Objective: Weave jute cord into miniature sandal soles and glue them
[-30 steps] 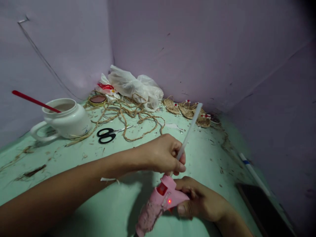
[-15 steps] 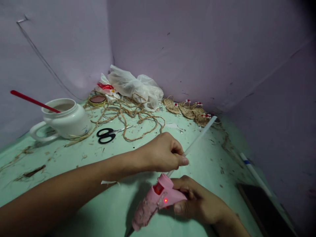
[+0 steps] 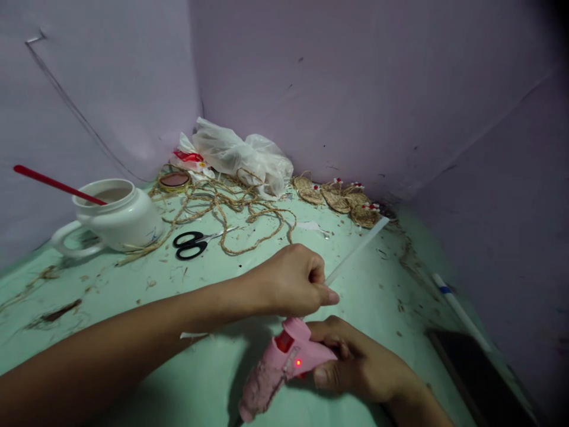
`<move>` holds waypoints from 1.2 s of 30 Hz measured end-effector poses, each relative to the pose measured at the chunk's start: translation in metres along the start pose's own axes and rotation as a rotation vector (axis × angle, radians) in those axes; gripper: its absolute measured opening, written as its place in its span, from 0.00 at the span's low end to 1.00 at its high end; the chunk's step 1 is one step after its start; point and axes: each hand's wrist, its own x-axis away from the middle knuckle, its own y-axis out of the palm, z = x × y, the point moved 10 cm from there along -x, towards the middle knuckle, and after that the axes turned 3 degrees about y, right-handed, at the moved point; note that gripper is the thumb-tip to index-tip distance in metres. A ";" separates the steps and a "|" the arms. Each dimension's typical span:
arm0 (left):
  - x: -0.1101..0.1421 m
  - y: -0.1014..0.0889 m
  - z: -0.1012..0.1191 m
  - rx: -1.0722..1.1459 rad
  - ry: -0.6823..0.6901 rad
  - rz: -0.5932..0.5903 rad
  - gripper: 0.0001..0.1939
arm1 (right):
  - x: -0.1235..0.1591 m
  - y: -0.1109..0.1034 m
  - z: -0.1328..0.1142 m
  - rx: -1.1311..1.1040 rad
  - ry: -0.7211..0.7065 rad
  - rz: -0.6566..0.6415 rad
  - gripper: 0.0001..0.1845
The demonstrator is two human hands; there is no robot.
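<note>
My left hand (image 3: 302,281) is closed around a long translucent glue stick (image 3: 360,249), whose far end sticks out up and to the right. Just below it, a pink hot glue gun (image 3: 278,365) with a lit red light points down and left, its nozzle tip near the bottom edge of the view. My right hand (image 3: 355,359) grips the gun's handle, thumb on the near side. The stick runs toward the gun's rear opening, but my left hand hides the stretch in between.
Black-handled scissors (image 3: 191,245), tangled twine (image 3: 240,207) and a white mug (image 3: 122,219) with a red stick (image 3: 57,184) stand left. Behind are a plastic bag (image 3: 249,157) and woven pieces with red-white beads (image 3: 335,198). A dark flat object (image 3: 480,379) lies right.
My left hand has moved slightly down toward the glue gun, and the glue stick's far end has come a little lower with it. The right hand and gun are nearly still.
</note>
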 end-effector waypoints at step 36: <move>0.039 -0.040 -0.057 -0.877 0.020 0.162 0.09 | 0.053 -0.091 -0.041 0.075 -0.213 0.915 0.24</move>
